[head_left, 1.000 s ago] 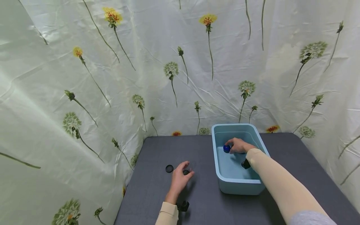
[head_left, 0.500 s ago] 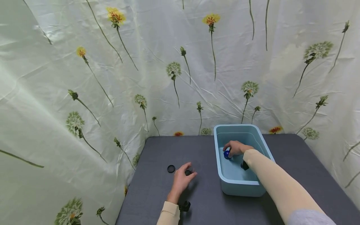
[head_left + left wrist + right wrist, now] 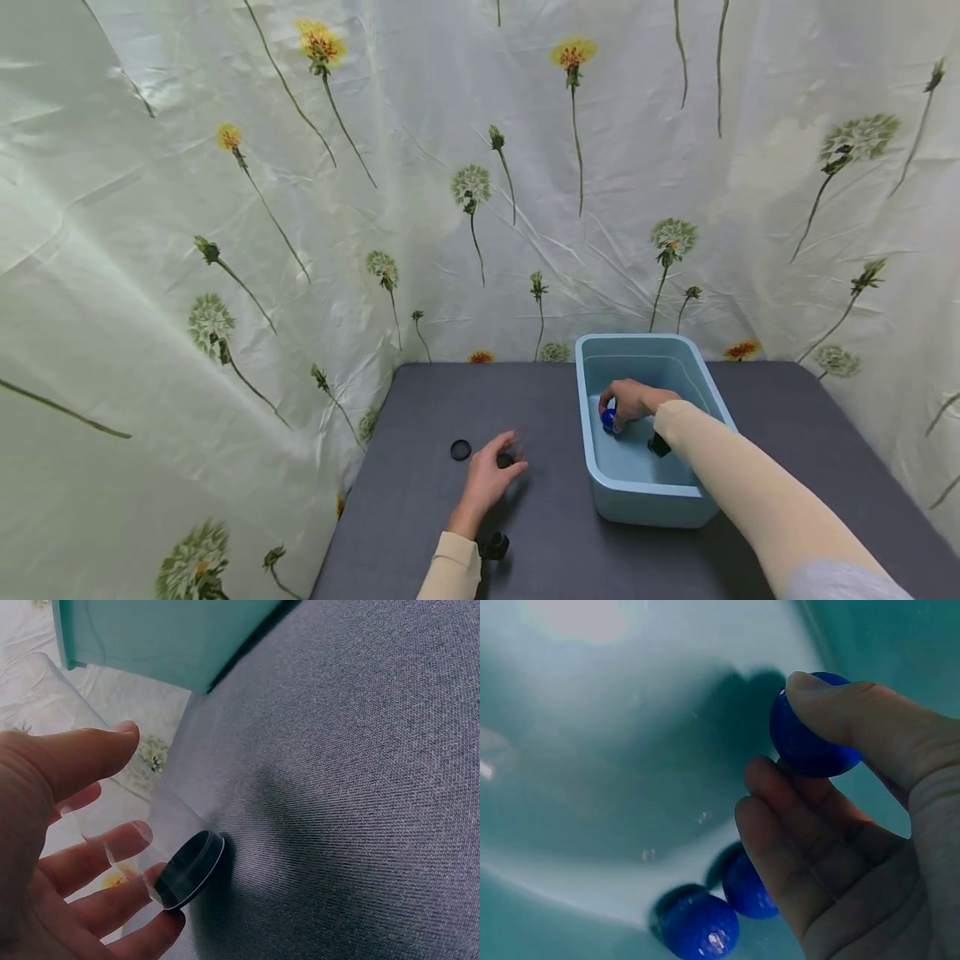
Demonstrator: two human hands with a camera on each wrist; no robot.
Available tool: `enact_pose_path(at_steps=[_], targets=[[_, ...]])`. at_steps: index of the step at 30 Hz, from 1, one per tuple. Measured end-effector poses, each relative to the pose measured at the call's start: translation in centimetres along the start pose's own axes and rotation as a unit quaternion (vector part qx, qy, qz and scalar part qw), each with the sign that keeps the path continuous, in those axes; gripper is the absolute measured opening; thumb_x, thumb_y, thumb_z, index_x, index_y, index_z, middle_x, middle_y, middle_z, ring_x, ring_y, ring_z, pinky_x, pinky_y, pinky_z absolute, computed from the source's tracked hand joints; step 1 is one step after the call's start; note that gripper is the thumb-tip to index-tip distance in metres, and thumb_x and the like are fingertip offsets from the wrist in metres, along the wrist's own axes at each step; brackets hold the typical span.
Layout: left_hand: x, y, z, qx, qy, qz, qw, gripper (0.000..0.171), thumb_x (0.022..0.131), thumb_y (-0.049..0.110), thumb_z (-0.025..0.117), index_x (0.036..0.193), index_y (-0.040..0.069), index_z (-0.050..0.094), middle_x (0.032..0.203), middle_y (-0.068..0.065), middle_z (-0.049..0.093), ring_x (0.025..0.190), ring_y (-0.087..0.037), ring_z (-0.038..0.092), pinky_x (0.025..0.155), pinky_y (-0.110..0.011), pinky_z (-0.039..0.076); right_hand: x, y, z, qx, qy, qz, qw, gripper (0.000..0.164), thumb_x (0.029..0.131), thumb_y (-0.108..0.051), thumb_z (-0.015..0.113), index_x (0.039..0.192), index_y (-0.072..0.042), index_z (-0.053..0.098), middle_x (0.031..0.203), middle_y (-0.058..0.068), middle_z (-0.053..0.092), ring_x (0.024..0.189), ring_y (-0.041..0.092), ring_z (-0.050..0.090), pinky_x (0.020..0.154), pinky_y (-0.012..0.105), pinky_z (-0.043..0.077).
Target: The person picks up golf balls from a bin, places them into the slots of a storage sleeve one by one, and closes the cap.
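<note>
RH [image 3: 636, 398] pinches blue ball [image 3: 801, 754] in bin [image 3: 648, 507], appar. w/ 2 others [image 3: 699, 924]; LH [image 3: 486, 483] grips clear tube [image 3: 129, 798].

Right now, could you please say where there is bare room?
Bare tabletop lies between the black cap and curtain, and beyond the right sleeve, beside the blue bin. Crowded: around left hand and clear tube; inside the bin, right hand and blue balls.

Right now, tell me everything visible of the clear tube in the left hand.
The clear tube looks like transparent plastic, with a round black cap at its lower end. The left hand is curled round it. In the head view it is left of the blue bin, its cap towards the dark table; whether the cap touches, or the upper end is open, I cannot tell.
</note>
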State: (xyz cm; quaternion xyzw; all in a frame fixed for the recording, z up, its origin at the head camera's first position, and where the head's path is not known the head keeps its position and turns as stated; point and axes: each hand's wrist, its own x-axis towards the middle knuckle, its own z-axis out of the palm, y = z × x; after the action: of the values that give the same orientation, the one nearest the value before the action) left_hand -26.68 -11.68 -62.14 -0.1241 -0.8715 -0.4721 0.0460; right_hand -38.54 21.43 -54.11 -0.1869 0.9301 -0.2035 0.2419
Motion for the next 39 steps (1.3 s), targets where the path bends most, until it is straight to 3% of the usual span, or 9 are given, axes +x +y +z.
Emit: enact_pose_path(at_steps=[9, 17, 22, 29, 37, 39], targets=[[-0.3, 0.5, -0.6, 0.005, 0.019, 0.003, 0.9998, 0.058, 0.086, 0.026, 0.082, 0.140, 0.017, 0.061, 0.126, -0.002, 0.067, 0.115, -0.023, 0.062, 0.091, -0.047, 0.051, -1.7, -0.3, -1.0, -0.005, 0.016, -0.054, 0.998, 0.028, 0.076, -0.006, 0.086, 0.099, -0.009, 0.069, 0.092, 0.003, 0.066, 0.080, 0.015, 0.061, 0.069, 0.032, 0.052], [-0.8, 2.3, -1.5, 0.008, 0.038, -0.014, 0.9991, 0.055, 0.086, 0.028, 0.082, 0.136, 0.023, 0.059, 0.117, 0.003, 0.069, 0.108, -0.024, 0.065, 0.086, -0.046, 0.052, -3.6, -1.1, -2.1, -0.017, 0.054, -0.096, 0.994, 0.030, 0.077, -0.009, 0.084, 0.105, -0.008, 0.072, 0.099, 0.001, 0.069, 0.085, 0.015, 0.060, 0.075, 0.036, 0.051], [-1.1, 3.6, -2.2, -0.002, 0.047, 0.003, 0.9989, 0.048, 0.087, 0.032, 0.081, 0.130, 0.021, 0.062, 0.118, 0.000, 0.070, 0.107, -0.018, 0.063, 0.087, -0.047, 0.051, -4.9, -1.6, -2.9, -0.017, 0.091, -0.097, 0.991, 0.034, 0.079, -0.010, 0.083, 0.111, -0.010, 0.071, 0.104, 0.002, 0.069, 0.090, 0.018, 0.063, 0.075, 0.038, 0.053], [-1.6, 4.8, -3.3, -0.025, 0.045, 0.013, 0.9986, 0.054, 0.089, 0.039, 0.078, 0.135, 0.017, 0.061, 0.121, -0.009, 0.069, 0.108, -0.020, 0.065, 0.087, -0.050, 0.053, -6.8, -2.9, -3.4, 0.023, 0.134, -0.095, 0.986, 0.036, 0.081, -0.010, 0.082, 0.115, -0.009, 0.070, 0.109, 0.008, 0.068, 0.090, 0.021, 0.063, 0.075, 0.040, 0.055], [-1.9, 5.5, -3.9, -0.023, 0.056, 0.021, 0.9979, 0.054, 0.089, 0.046, 0.076, 0.136, 0.025, 0.060, 0.114, -0.005, 0.069, 0.102, -0.020, 0.066, 0.085, -0.045, 0.053, -8.8, -4.4, -3.2, 0.057, 0.191, -0.117, 0.973, 0.040, 0.084, -0.012, 0.081, 0.121, -0.009, 0.067, 0.115, 0.011, 0.065, 0.093, 0.024, 0.063, 0.073, 0.039, 0.056], [-2.0, 5.6, -4.1, -0.021, 0.058, 0.023, 0.9978, 0.055, 0.089, 0.046, 0.076, 0.137, 0.023, 0.061, 0.111, -0.003, 0.069, 0.100, -0.022, 0.067, 0.085, -0.046, 0.053, -9.2, -4.8, -3.2, 0.058, 0.203, -0.121, 0.970, 0.040, 0.084, -0.014, 0.081, 0.121, -0.010, 0.067, 0.115, 0.011, 0.066, 0.094, 0.025, 0.064, 0.073, 0.039, 0.056]])
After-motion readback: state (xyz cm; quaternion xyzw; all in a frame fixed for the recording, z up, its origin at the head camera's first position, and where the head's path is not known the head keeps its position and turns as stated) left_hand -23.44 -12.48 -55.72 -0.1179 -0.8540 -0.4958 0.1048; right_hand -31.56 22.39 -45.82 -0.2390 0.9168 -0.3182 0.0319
